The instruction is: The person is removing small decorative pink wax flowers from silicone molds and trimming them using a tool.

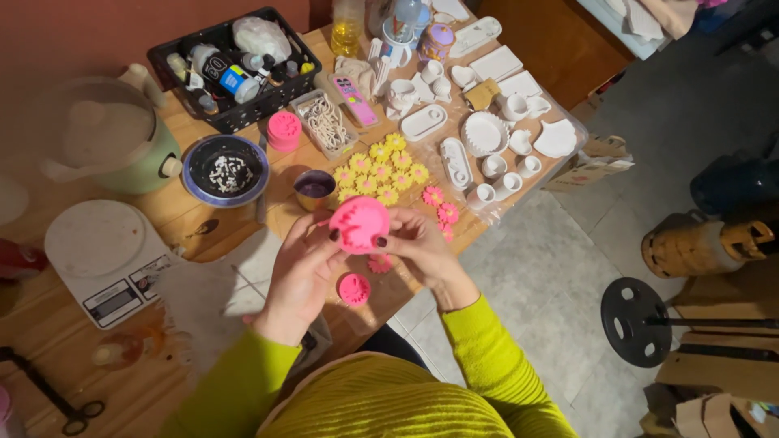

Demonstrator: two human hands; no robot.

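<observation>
Head view shows left hand (pixel 302 268) and right hand (pixel 418 247) both closed around a pink silicone mould (pixel 359 225), seemingly light and floppy, best pinched by its rim.

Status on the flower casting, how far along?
Done: a cluster of yellow flowers and a few pink flowers lie out on the table. In hand: the left hand and right hand hold a pink mould. Left: one pink mould below the hands and another pink mould near the basket.
</observation>
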